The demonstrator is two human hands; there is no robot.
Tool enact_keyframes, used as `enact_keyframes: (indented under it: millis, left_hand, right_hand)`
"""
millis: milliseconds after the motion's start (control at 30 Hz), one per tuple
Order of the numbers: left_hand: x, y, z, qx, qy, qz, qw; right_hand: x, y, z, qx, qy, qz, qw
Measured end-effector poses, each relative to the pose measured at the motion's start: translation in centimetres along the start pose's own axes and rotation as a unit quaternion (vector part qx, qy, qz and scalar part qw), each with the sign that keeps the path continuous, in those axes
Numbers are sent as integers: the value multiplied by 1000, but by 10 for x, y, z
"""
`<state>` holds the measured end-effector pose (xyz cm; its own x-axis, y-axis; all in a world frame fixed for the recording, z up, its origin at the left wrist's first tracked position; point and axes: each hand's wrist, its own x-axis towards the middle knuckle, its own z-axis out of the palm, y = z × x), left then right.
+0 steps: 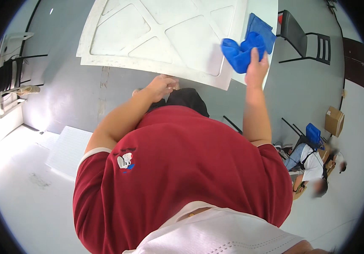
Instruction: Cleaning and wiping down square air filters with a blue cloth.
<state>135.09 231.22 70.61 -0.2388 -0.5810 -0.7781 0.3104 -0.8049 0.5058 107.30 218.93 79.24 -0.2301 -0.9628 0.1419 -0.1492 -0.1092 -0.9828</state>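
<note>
A large white moulded panel [156, 34] with raised cross ribs lies flat in front of me, its near edge over my knees. My right hand [256, 70] is raised at the panel's right edge and is closed on a bunched blue cloth [245, 44]. My left hand [161, 86] sits at the panel's near edge, its fingers curled around or under that edge. My red shirt fills the lower middle of the view and hides whatever is below the panel.
A black chair [305, 40] stands at the upper right. A second white panel [67, 150] lies on the grey floor at the left. At the right a person [311, 163] sits near a blue box [313, 133] and a cardboard box [333, 120].
</note>
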Motion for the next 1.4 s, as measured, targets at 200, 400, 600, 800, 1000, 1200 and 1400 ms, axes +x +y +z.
enact_keyframes:
  millis: [200, 400, 600, 800, 1000, 1200, 1400]
  left_hand:
    - [-44, 26, -66, 187, -38, -22, 981]
    - [-88, 22, -200, 125, 39, 60, 990]
    - [-123, 33, -306, 79, 149, 46, 985]
    - [-135, 43, -349, 96, 141, 55, 984]
    - [-141, 53, -363, 77, 137, 82, 984]
    - [-144, 72, -345, 95, 104, 118, 983]
    - [-138, 94, -308, 142, 87, 176, 970]
  right_hand:
    - [-86, 36, 39, -606, -190, -84, 768]
    - [-112, 57, 69, -545, -131, -106, 821]
    - [-171, 35, 187, -518, -126, -161, 831]
    - [-193, 4, 320, -445, -196, -196, 852]
    - [-199, -10, 354, -493, -233, -255, 798]
    - [-195, -8, 379, -480, -305, -305, 764]
    - [-143, -3, 341, -389, -294, -272, 830]
